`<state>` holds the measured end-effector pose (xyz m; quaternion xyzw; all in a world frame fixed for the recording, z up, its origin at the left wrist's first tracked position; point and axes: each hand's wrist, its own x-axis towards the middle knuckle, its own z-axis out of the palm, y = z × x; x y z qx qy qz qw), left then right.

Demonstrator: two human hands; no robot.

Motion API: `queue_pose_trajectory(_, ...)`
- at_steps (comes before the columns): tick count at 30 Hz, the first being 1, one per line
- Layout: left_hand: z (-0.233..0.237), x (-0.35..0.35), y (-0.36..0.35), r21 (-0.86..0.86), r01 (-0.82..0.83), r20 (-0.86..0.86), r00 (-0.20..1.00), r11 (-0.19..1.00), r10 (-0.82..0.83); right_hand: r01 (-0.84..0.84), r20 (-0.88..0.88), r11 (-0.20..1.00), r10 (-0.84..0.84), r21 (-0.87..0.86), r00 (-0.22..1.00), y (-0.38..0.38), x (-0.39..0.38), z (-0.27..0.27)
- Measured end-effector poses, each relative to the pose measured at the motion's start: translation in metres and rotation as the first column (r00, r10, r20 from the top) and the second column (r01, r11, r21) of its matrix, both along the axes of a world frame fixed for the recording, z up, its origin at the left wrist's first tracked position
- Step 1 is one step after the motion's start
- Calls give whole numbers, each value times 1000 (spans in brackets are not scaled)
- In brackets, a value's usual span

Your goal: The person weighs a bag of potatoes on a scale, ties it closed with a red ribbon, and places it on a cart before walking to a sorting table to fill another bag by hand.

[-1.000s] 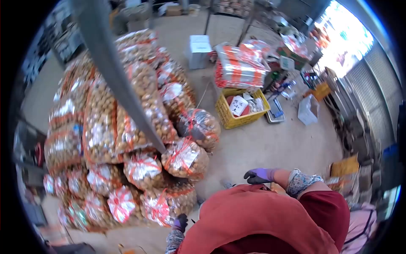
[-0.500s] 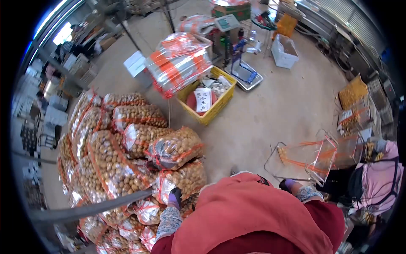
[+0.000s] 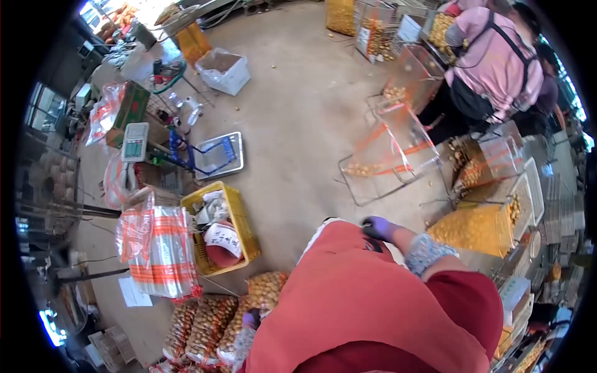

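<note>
My right hand, in a purple glove with dark fingers, is held out in front of my red apron over the floor. Its fingers look loosely bent, and I see nothing in it. Low by my left side is my left hand, gloved the same way and partly covered by the apron. It is close to a clear sack of potatoes; whether it touches the sack is hidden. More potato sacks with orange stripes lie beside it.
A yellow crate stands by stacked striped bags. A platform scale and white bin are farther off. To the right are a metal frame holding an open bag, a full yellow bag and a person in pink.
My view has swung right, so the sack pile has dropped to the lower left and the bag frame has come nearer the middle. My left hand is now partly behind the apron.
</note>
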<state>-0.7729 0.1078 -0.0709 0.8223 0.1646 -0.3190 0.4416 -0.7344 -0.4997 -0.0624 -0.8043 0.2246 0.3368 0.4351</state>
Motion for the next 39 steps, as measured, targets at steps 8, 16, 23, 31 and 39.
queue_pose_trajectory(8,26,286,-63,-15,-454,-14,891,891,454,997,46,-69,-996,15,-70,-199,-14,-63)
queue_pose_trajectory(16,145,442,-359,40,682,-49,731,730,-680,858,-5,-502,-863,107,-504,-239,28,-149)
queue_pose_trajectory(23,133,611,-463,143,810,-208,587,569,-783,717,456,-584,-793,-379,-404,-188,70,-110)
queue_pose_trajectory(31,52,800,-699,178,984,-202,52,16,-978,728,443,-666,-709,-165,-549,-154,23,-151)
queue_pose_trajectory(39,89,949,-1027,473,852,15,-264,-226,-964,326,307,-384,-915,-864,-262,-262,211,40)
